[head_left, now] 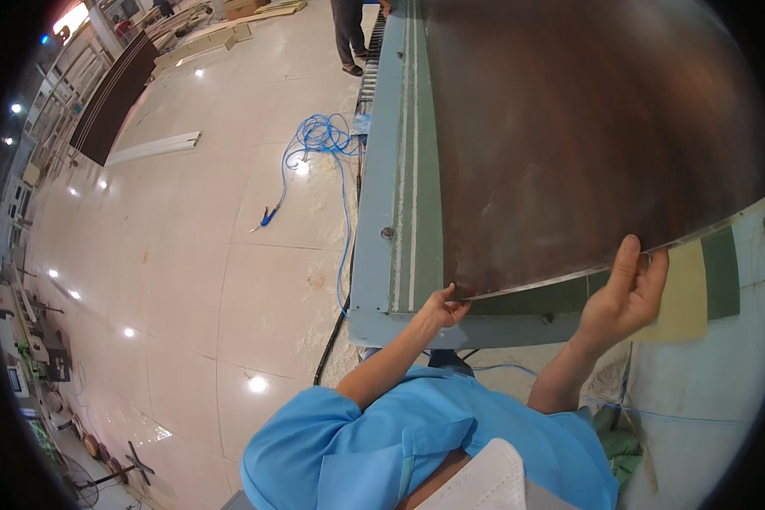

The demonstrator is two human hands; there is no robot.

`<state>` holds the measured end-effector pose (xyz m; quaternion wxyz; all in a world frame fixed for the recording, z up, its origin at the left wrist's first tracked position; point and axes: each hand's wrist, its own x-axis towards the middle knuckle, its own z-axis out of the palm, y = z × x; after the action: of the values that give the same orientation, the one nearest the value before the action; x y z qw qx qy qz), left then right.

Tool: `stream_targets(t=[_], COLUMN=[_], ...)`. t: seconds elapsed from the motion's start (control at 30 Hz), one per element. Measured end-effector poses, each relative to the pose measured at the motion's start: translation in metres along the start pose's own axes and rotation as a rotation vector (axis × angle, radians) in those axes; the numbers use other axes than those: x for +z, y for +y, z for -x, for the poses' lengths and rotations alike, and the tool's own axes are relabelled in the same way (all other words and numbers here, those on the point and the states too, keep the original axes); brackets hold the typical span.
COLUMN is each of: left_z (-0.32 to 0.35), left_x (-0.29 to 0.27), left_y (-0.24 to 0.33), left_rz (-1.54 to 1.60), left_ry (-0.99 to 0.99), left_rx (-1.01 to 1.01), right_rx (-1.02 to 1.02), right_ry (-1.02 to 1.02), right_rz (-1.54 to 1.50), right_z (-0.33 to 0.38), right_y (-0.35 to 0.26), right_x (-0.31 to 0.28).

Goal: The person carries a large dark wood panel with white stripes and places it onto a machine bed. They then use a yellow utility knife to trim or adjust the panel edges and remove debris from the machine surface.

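"Where's the panel (pixel 595 127)?"

"Over the counter (pixel 372 255), its dark face up, its near edge toward the wearer. That edge seems lifted a little, though I can't be sure how far."

"And the fingers?"

"Both sets grasp that edge: the left hand (pixel 444 308) pinches the near left corner, thumb above; the right hand (pixel 625 293) grips well along to the right."

"How would it handle?"

"Stiff and broad, I'd judge, awkward more than fragile, probably heavy enough to want two hands. The face looks smooth and may slip; the thin rim might be sharp. A wide grip like this one should suit it, corners watched for chipping."

"Room to move?"

"Left of the panel, a strip of counter shows, then the floor (pixel 178 238), where a blue hose (pixel 323 134) lies coiled near the counter. Right, a yellow sheet (pixel 688 297) sits partly beneath the edge. The wearer's body is close in front."
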<state>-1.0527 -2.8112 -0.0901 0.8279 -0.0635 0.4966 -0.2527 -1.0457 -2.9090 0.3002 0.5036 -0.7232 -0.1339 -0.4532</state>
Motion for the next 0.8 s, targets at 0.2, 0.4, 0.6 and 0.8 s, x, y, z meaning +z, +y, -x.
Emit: stream_targets(t=[0.2,0.4,0.6,0.8], left_z=[0.008,0.006,0.022,0.026], left_x=[0.013,0.021,0.035,0.023], left_y=[-0.004,-0.022,-0.037,-0.029], left_rz=[0.145,0.106,-0.017,-0.119], left_ry=[-0.002,0.034,0.071,0.055], left_rx=[-0.013,0.090,0.300,0.288], right_rx=[-0.012,0.126,0.261,0.237], right_ry=[-0.037,0.072,0.218,0.047], right_rz=[-0.041,0.029,0.024,-0.103], right_z=[-0.006,-0.013,-0.024,-0.022], right_y=[0.010,0.016,0.020,0.022], right_x=[-0.010,-0.021,-0.029,-0.035])
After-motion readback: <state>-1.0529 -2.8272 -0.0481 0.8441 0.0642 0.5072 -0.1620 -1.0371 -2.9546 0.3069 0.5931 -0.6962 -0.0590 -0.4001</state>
